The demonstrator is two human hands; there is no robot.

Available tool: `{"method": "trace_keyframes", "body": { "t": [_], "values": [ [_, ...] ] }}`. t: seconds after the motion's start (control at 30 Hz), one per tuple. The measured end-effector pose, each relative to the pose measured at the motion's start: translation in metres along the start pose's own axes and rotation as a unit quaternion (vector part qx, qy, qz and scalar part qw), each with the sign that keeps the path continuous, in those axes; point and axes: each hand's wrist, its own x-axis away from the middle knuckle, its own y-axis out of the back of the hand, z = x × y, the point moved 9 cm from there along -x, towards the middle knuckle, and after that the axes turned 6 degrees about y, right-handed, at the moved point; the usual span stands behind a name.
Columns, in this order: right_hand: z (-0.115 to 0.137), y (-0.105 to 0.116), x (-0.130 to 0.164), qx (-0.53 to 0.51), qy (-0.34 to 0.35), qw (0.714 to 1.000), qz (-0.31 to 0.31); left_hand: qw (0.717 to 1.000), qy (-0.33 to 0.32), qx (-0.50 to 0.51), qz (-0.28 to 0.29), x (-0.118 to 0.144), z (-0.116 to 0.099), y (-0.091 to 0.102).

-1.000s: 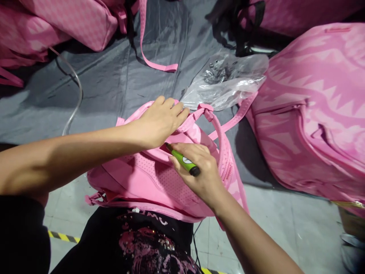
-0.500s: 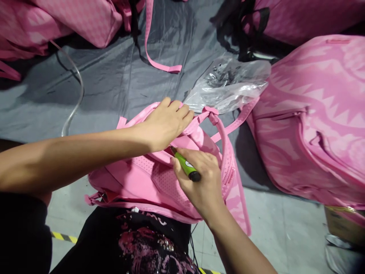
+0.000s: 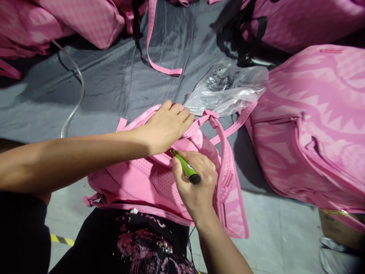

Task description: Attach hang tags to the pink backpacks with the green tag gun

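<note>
A pink backpack (image 3: 119, 182) lies at the table's near edge against my lap, its dotted back panel and straps facing up. My left hand (image 3: 168, 127) is closed over its upper edge, the fingertips bent over the far side and the forearm crossing the bag. Just below it, my right hand (image 3: 196, 182) grips a green pen-shaped tool with a black end (image 3: 185, 167). The tool's narrow tip points up and left at the pink fabric beneath my left palm. Whether the tip touches the fabric is hidden.
A crumpled clear plastic bag (image 3: 228, 89) with small dark pieces lies beyond the backpack on the grey-covered table (image 3: 108, 91). Another pink backpack (image 3: 302, 125) stands at the right. More pink bags (image 3: 91, 23) are at the back. A clear tube (image 3: 81, 91) curves at the left.
My right forearm has swung a little to the left, with the tool's tip staying near the same spot. My left hand keeps its hold on the backpack. The view has shifted slightly.
</note>
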Motion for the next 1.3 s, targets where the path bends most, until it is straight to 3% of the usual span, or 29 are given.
{"method": "trace_keyframes", "body": {
  "t": [0.63,0.83,0.9,1.07,1.3],
  "values": [
    [-0.003,0.004,0.007,-0.023,0.015,0.998,-0.064,0.999,-0.013,-0.029,0.009,0.002,0.002,0.003],
    [0.001,0.006,0.01,-0.044,0.019,0.997,-0.057,0.989,0.056,-0.013,0.138,0.017,0.021,0.005],
    [0.001,0.004,0.01,-0.045,0.023,0.997,-0.053,0.985,0.077,-0.02,0.155,0.022,0.022,0.003],
    [-0.001,-0.002,0.01,-0.045,0.031,0.998,-0.043,0.985,0.081,-0.07,0.135,0.021,0.022,-0.004],
    [-0.006,0.001,0.011,-0.067,0.041,0.996,-0.048,0.991,0.032,-0.074,0.109,0.021,0.024,-0.002]
  ]
}}
